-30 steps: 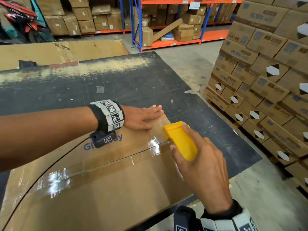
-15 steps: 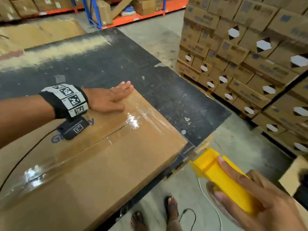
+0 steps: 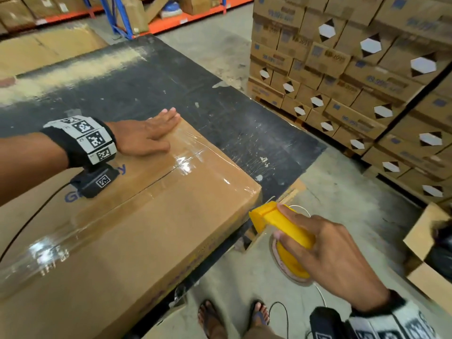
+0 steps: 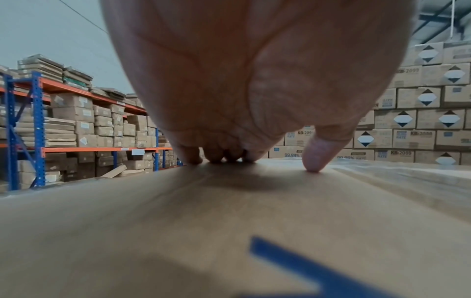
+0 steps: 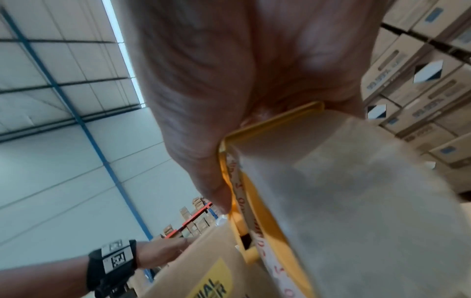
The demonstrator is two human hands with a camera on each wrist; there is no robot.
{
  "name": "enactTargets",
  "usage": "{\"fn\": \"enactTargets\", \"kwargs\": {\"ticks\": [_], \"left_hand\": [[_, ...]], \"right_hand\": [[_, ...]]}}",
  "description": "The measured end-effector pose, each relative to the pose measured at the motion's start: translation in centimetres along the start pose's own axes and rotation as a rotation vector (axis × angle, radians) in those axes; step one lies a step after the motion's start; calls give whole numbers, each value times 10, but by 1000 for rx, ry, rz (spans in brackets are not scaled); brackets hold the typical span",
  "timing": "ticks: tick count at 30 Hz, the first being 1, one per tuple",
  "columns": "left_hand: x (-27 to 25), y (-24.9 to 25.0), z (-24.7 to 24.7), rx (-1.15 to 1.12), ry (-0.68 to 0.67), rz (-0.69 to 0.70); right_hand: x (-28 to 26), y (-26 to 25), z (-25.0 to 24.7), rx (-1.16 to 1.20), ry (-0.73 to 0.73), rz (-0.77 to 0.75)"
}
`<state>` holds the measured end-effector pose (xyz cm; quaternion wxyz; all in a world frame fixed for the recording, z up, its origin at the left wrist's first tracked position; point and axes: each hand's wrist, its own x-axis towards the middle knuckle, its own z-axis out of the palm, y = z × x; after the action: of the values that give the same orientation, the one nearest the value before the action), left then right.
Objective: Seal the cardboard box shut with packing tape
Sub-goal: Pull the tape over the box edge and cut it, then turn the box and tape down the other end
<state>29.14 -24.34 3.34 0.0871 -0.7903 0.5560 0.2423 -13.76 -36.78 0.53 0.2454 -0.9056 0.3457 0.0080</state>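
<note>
The cardboard box (image 3: 137,216) lies flat on the dark surface (image 3: 220,99), its near corner jutting past the surface's edge. A strip of clear packing tape (image 3: 156,184) runs along the box's centre seam and wraps over the end nearest the pallet stack of cartons (image 3: 354,77).

The left hand (image 3: 144,135) rests palm down on top of the box, on the far side of the seam; its fingers (image 4: 190,156) are straight and held close together, pressing on the cardboard, with the thumb (image 4: 318,155) set apart and touching the box near the tape's edge.

The right hand (image 3: 325,248) is off the box, just beside its near corner and over the floor. Its fingers (image 3: 293,214) are curled round a yellow tape dispenser (image 3: 281,226), whose nose points at the box's end face. The right wrist view shows the roll of tape (image 5: 344,191) inside the yellow frame, close against the side of the box (image 5: 203,262).

Past the surface from the box stand blue and orange shelves (image 3: 151,18) holding more cartons.
</note>
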Motion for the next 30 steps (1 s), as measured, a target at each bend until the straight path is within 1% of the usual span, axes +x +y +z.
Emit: {"fn": "enactTargets", "kwargs": {"ticks": [2,3,4,6,7,9,11,12,14,15,16,18,20,21,23,24,25,27,30], "left_hand": [[-1,5,-3,-1,13,-36],[-2,9,-4,-5,28,-37],[-3,17,-5,-10,65,-14],[-9,50,-11,-19,159,83],[-12,76,-11,-8,174,162],[-14,135,-8,30,198,299],[-10,182,0,116,173,379],[-6,197,6,177,146,386],[2,213,15,315,80,338],[3,217,16,356,50,301],[3,219,16,348,39,270],[-5,221,12,179,90,263],[-16,222,6,-125,154,264],[-22,222,3,-296,158,261],[-36,229,-1,-620,93,233],[-42,233,-2,-745,53,213],[-48,237,-2,-840,28,201],[-58,244,-1,-976,31,214],[-73,250,3,-1121,98,231]], "right_hand": [[3,16,13,-173,-46,34],[-2,24,21,-203,-101,71],[-10,31,30,-154,-143,116],[-17,41,36,62,-138,134],[-22,44,36,147,-108,113],[-22,46,33,215,-36,48],[-21,42,24,266,43,-16],[-22,42,21,305,77,-42],[-26,40,15,414,167,-99],[-29,38,12,481,217,-131],[-33,37,10,542,264,-156],[-41,36,11,611,342,-208],[-46,38,12,603,424,-255],[-48,39,13,582,467,-270],[-51,38,9,528,534,-304],[-52,37,7,514,561,-325],[-53,36,5,513,581,-347],[-55,33,1,526,595,-388],[-57,31,-2,545,588,-442]]}}
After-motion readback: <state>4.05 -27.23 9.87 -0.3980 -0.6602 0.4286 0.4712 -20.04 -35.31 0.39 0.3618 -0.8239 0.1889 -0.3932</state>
